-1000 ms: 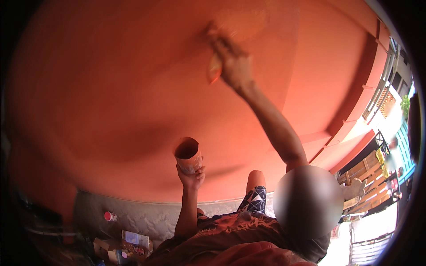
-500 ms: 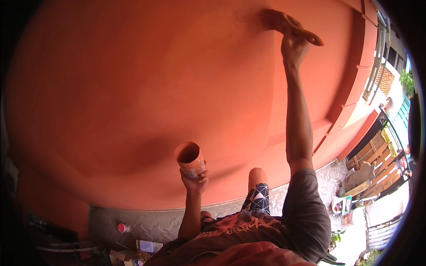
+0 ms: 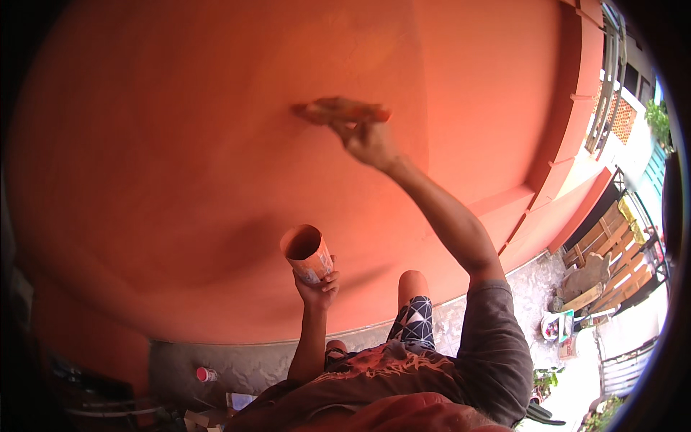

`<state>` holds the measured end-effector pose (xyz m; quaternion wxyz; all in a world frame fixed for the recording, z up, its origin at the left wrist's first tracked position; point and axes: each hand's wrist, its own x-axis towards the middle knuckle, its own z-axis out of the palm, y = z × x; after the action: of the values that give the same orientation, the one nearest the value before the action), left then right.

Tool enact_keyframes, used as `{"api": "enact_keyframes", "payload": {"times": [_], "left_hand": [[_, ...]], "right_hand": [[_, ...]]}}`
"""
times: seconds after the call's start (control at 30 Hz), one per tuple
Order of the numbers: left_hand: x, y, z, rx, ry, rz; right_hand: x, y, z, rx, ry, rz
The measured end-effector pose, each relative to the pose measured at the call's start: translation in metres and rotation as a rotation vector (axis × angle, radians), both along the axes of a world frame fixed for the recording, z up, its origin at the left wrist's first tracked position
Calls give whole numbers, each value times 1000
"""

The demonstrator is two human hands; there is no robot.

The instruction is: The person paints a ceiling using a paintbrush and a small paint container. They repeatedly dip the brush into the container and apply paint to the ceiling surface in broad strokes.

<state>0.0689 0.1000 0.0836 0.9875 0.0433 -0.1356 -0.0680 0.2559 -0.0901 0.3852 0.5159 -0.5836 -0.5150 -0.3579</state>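
A broad orange-painted wall [image 3: 165, 158] fills most of the view. My right hand [image 3: 367, 144] is closed on a paintbrush [image 3: 317, 109], held nearly flat at the wall above the centre, its head to the left; motion blurs it, and whether the bristles touch is unclear. Lower down, my left hand [image 3: 315, 286] grips a cylindrical can [image 3: 306, 261], coated orange outside, its top open. Its inside is shadowed, so the contents are hidden.
Below the wall, a concrete floor [image 3: 245, 360] holds a small red-topped container [image 3: 206, 374] and cardboard boxes [image 3: 201, 420]. At right stand stacked wooden boards [image 3: 619, 284], a white tub [image 3: 553, 327], plants [image 3: 658, 119] and a metal railing [image 3: 604, 122]. A raised trim [image 3: 568, 133] edges the wall.
My right hand with the brush has swept from the upper right down and leftward since half a second ago. My left hand and the can have stayed nearly in place.
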Motion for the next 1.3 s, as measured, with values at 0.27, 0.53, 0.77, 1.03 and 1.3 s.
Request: {"api": "enact_keyframes", "payload": {"times": [0.27, 0.53, 0.77, 1.03, 1.3], "left_hand": [[-11, -3, 5, 19, 17, 23], [5, -11, 4, -1, -5, -24], [14, -17, 2, 2, -5, -96], [5, -9, 0, 0, 28, -33], [7, -9, -10, -19, 59, -4]], "right_hand": [[60, -141, 88, 592, -21, -260], [23, -59, -15, 3, -263, -464], [49, -94, 9, 110, 95, 23], [71, -158, 82, 351, -251, -318], [33, -138, -81, -423, -89, -272]]}}
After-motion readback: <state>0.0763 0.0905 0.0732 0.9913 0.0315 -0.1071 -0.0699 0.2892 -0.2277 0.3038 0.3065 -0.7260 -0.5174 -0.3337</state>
